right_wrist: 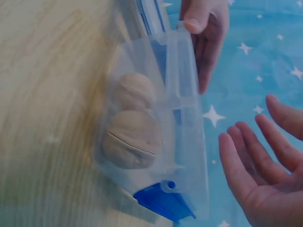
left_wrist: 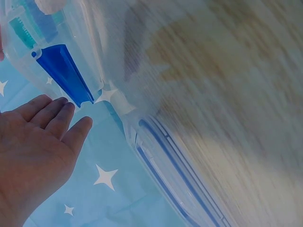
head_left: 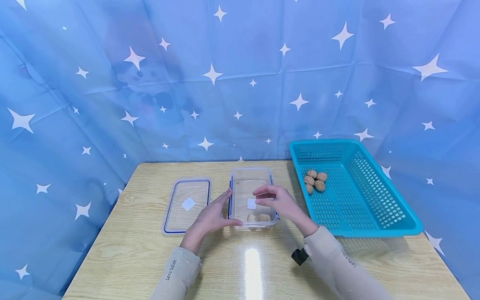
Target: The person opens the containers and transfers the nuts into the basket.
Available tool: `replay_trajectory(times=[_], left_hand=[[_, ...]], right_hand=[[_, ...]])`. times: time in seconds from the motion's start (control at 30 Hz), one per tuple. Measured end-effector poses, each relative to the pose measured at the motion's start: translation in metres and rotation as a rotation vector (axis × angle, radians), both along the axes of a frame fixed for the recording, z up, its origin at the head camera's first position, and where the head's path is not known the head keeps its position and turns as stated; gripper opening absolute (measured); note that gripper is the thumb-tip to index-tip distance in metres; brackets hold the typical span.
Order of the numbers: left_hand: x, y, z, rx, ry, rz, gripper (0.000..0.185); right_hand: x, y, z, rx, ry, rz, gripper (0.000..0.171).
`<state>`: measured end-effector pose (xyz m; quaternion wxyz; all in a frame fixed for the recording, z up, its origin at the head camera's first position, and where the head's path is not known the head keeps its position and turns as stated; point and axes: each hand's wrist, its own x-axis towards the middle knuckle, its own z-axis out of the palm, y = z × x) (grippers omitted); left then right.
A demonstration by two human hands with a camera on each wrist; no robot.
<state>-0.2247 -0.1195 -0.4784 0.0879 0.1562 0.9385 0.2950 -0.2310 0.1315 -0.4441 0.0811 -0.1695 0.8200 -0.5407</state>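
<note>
A clear plastic storage box [head_left: 253, 181] with blue side clips stands on the table, uncovered. Two walnuts [right_wrist: 132, 137] lie inside it at the near end. My left hand [head_left: 211, 216] rests at the box's left side, thumb by the near corner and fingers extended along the wall. Above the box's right half hovers my right hand [head_left: 279, 202], fingers loosely bent and apart, with nothing between them in the right wrist view. Several more walnuts [head_left: 320, 186] sit together at the left side of a turquoise plastic basket [head_left: 354, 234].
The box's clear lid [head_left: 186, 228], with a blue seal and a white square on it, lies flat left of the box. The basket stands at the table's right. A blue star-patterned cloth [head_left: 247, 104] hangs behind the wooden table [head_left: 123, 258].
</note>
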Motion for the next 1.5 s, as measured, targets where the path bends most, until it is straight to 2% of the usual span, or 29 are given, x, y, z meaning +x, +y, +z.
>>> replay_trajectory(times=[0.23, 0.53, 0.77, 1.0, 1.5], left_hand=[[0.000, 0.000, 0.001, 0.001, -0.006, 0.005, 0.112], [0.000, 0.000, 0.001, -0.006, 0.011, -0.013, 0.111], [0.000, 0.000, 0.000, -0.003, 0.006, -0.009, 0.112], [-0.001, -0.001, -0.001, -0.001, 0.003, -0.002, 0.110], [0.000, -0.002, 0.001, 0.009, 0.012, -0.022, 0.111]], right_hand=[[0.004, -0.006, -0.007, 0.020, -0.040, 0.012, 0.032], [0.002, -0.013, -0.014, 0.106, -0.012, 0.080, 0.032], [-0.004, -0.019, -0.012, 0.200, -0.074, 0.105, 0.033], [-0.012, -0.027, -0.013, 0.295, -0.165, 0.172, 0.040], [-0.015, -0.042, -0.019, 0.492, -0.147, 0.239, 0.030]])
